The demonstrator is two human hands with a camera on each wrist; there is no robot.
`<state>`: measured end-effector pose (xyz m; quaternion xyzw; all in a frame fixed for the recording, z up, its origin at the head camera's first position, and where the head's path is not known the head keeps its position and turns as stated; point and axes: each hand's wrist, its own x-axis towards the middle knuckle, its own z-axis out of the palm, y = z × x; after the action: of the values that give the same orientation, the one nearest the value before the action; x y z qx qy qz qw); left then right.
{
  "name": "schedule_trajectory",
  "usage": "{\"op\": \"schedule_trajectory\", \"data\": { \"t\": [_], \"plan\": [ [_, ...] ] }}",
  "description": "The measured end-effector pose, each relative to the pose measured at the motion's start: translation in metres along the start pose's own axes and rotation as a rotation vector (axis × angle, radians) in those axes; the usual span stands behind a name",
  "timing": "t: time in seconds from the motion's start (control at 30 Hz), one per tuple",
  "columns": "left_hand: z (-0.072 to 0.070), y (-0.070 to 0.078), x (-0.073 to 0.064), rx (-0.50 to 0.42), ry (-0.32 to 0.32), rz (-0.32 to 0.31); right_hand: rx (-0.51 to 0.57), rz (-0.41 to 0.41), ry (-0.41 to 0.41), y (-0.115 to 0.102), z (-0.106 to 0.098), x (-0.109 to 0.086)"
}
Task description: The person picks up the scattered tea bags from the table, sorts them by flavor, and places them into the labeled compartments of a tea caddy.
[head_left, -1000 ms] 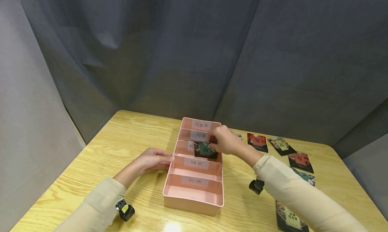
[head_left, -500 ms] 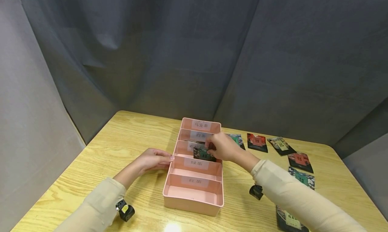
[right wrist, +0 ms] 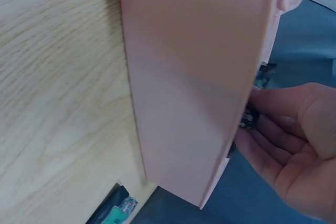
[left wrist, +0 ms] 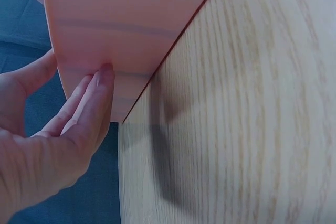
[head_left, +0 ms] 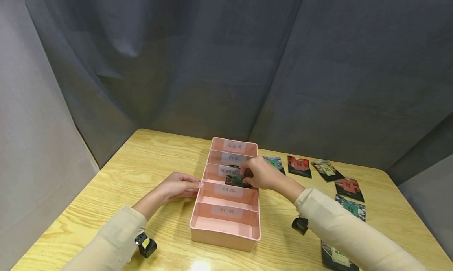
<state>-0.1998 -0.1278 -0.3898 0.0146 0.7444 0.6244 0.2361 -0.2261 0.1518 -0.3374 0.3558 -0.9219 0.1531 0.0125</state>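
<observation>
Dark packet lower than a second ago, down in pink box's middle compartment, right hand pinching its right end, left hand holding box's left wall, thumb at rim

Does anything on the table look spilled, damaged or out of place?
Nothing stands out. The pink rectangular divided box looks undamaged; flat dark printed packets to its right lie at different angles, but no spill shows.
</observation>
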Motion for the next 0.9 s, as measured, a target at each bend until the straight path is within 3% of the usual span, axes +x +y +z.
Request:
{"op": "schedule_trajectory", "data": {
  "t": [0.17,0.33,0.67,0.9],
  "plan": [
    [0.0,0.0,0.0,-0.004,0.002,0.0,0.042,0.033,-0.01,-0.004,-0.009,-0.005],
    [0.0,0.0,0.0,-0.006,0.005,-0.002,0.054,0.014,0.003,-0.005,-0.02,-0.018],
    [0.001,-0.001,-0.001,-0.008,0.008,-0.005,0.021,0.029,0.019,0.014,-0.037,-0.062],
    [0.0,0.0,0.0,-0.012,0.0,-0.012,0.057,0.08,-0.028,0.032,-0.038,-0.092]
  ]
}}
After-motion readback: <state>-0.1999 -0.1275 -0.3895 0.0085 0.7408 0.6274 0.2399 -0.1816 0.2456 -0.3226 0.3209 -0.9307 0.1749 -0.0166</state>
